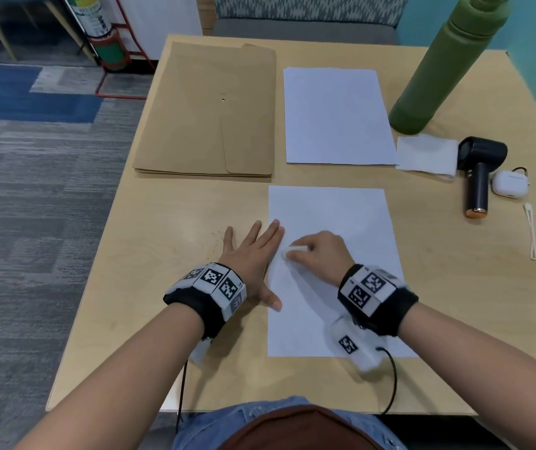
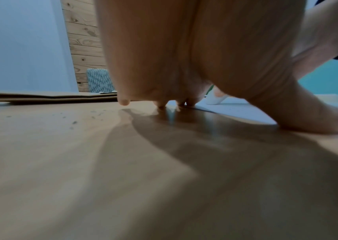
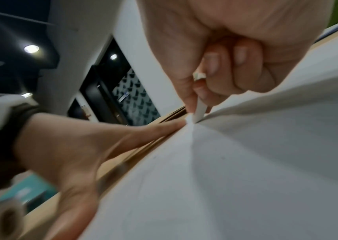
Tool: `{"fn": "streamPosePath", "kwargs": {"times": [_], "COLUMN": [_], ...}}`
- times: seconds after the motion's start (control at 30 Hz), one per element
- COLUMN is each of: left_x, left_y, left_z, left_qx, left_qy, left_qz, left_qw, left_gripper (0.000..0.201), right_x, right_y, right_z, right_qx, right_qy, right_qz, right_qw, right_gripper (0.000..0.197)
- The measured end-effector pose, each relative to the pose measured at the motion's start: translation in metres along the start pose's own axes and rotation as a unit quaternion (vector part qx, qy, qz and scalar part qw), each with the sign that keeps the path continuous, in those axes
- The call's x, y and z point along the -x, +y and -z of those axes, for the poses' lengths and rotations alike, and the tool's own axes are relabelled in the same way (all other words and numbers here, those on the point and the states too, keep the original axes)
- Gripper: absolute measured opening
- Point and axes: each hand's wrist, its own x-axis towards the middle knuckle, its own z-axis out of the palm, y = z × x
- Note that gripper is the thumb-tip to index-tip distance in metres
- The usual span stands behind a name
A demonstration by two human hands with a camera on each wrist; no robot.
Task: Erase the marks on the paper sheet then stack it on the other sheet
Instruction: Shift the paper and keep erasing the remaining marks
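A white paper sheet (image 1: pixel 341 222) lies on the wooden table (image 1: pixel 162 319) in front of me. My right hand (image 1: pixel 317 251) pinches a small white eraser (image 1: pixel 292 250) and presses it onto the sheet near its left edge; the eraser (image 3: pixel 200 110) shows between thumb and fingers in the right wrist view. My left hand (image 1: pixel 253 254) lies flat with fingers spread, its thumb and fingertips pressing the sheet's left edge. A second white sheet (image 1: pixel 336 115) lies farther back. I make out no marks on the near sheet.
A stack of brown envelopes (image 1: pixel 208 108) lies at the back left. A green bottle (image 1: pixel 445 63), a folded tissue (image 1: pixel 426 155), a black handheld fan (image 1: pixel 478 173), a white earbud case (image 1: pixel 510 185) and a thin white stick (image 1: pixel 531 228) sit at the right. Eraser crumbs (image 1: pixel 213 238) dot the table.
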Motion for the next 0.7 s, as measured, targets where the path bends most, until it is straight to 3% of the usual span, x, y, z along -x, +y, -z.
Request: {"fn": "streamPosePath", "kwargs": {"times": [0.1, 0.27, 0.43, 0.5, 0.63, 0.7], "left_x": [0.000, -0.001, 0.000, 0.000, 0.000, 0.001], "left_y": [0.001, -0.001, 0.000, 0.000, 0.000, 0.001], "left_z": [0.000, -0.001, 0.000, 0.000, 0.000, 0.001], "left_qx": [-0.004, 0.005, -0.004, -0.002, -0.004, -0.004], "left_qy": [0.001, 0.000, 0.001, 0.001, -0.001, -0.003], "left_qz": [0.001, -0.004, 0.000, 0.000, 0.002, 0.002], "left_qw": [1.000, 1.000, 1.000, 1.000, 1.000, 1.000], "left_gripper": [0.141, 0.141, 0.140, 0.140, 0.142, 0.141], "right_x": [-0.010, 0.005, -0.011, 0.000, 0.029, 0.024], "right_y": [-0.001, -0.002, 0.005, 0.007, 0.013, 0.010], "right_z": [0.009, -0.019, -0.001, -0.005, -0.002, 0.005], "right_qx": [-0.065, -0.032, -0.042, -0.023, 0.077, 0.101], "right_qy": [0.095, -0.004, 0.065, 0.025, -0.147, -0.176], "right_qz": [-0.052, 0.010, -0.015, 0.023, 0.062, 0.077], "right_qw": [0.992, 0.999, 0.997, 0.999, 0.984, 0.976], "right_gripper": [0.027, 0.022, 0.025, 0.022, 0.029, 0.030]}}
